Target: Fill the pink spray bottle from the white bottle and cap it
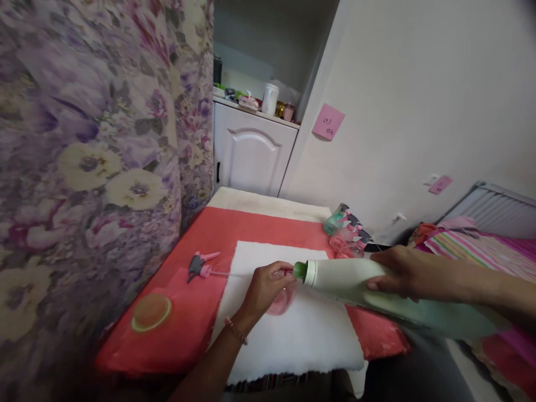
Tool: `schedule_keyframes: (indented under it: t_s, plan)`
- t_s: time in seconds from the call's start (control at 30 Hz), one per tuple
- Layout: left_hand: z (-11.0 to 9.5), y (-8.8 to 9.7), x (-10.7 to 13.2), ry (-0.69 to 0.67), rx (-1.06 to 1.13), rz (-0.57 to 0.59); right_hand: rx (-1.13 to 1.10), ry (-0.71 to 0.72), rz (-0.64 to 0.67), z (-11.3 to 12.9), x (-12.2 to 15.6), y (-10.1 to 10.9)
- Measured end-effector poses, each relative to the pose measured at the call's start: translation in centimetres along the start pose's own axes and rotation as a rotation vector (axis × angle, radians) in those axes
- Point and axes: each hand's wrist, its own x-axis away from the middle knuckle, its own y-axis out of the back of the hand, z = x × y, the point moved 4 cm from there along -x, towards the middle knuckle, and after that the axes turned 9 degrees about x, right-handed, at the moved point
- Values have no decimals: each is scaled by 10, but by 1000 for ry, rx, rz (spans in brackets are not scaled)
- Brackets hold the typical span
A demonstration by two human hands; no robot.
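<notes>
My left hand (268, 286) is closed around the neck of a small clear pink spray bottle (282, 302) that stands on a white towel (255, 349). Its top has no spray head. In my right hand (396, 273) is a large pale green bottle (339, 277), tilted nearly flat, its open green spout (300, 270) at the small bottle's mouth. Whether liquid flows, I cannot tell. A pink and grey spray head (201, 267) with a thin tube lies left of the towel. Further left is a round green-rimmed lid or disc (151, 311).
Several spray bottles, one green (335, 221) and others pink, stand at the table's far right corner. A red cloth (184, 329) covers the table. A floral curtain (104, 167) hangs along the left, a white cabinet (251, 148) stands behind, and a bed (481, 245) is at right.
</notes>
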Motion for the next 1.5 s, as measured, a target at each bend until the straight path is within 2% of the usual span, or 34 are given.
schedule_keyframes:
  t_s: [0.3,0.5,0.63,0.73,0.87,0.97,1.07,1.27,1.5]
  plan:
    - [4,2,-2,9,-2,-14,-294,11,40,-17,-4,-31]
    - [1,3,-2,1,0,-3,-538,55,3,-35,-9,-55]
    - [3,4,-3,5,-6,6,-767,85,-48,-48,-13,-61]
    - [4,6,-3,11,-19,16,-921,80,-165,-55,-19,-59]
    - [1,10,-2,-43,-63,7,-979,96,-373,-55,-40,-56]
    - [-1,12,-2,-93,-103,-5,-1114,66,-545,-53,-69,-64]
    - [2,13,-1,-73,-120,-5,-1248,67,-699,-46,-106,-79]
    - [5,15,-2,-47,-143,-20,-1364,66,-894,-22,-166,-104]
    - [8,16,-5,-58,-169,-6,-1405,14,-1026,13,-187,-126]
